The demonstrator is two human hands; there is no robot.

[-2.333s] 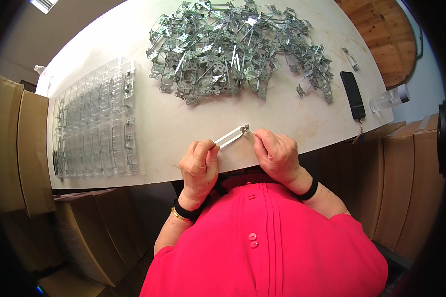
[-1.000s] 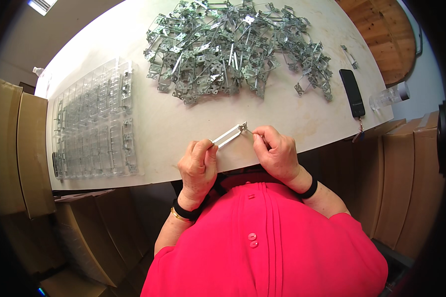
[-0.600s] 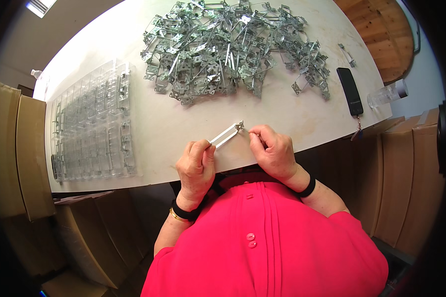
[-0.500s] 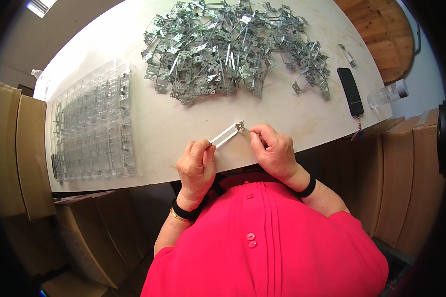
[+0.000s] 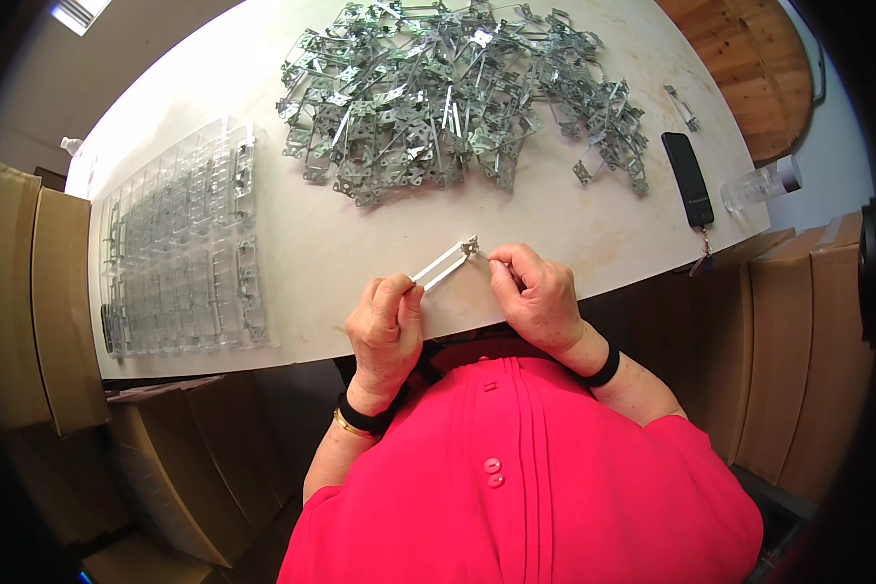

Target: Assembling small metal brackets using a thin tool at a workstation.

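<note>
Between my two hands, near the table's front edge, is a slim metal bracket with two parallel bright bars and a small plate at its far end. My left hand pinches the near end of the bars between thumb and fingers. My right hand is closed in a pinch beside the small plate; a thin piece shows at its fingertips, too small to name. Farther back lies a large tangled heap of similar metal brackets.
On the left stands a clear plastic tray holding rows of metal parts. To the right lie a black phone with a strap, a clear bottle and a single bracket. Cardboard boxes stand beside the table.
</note>
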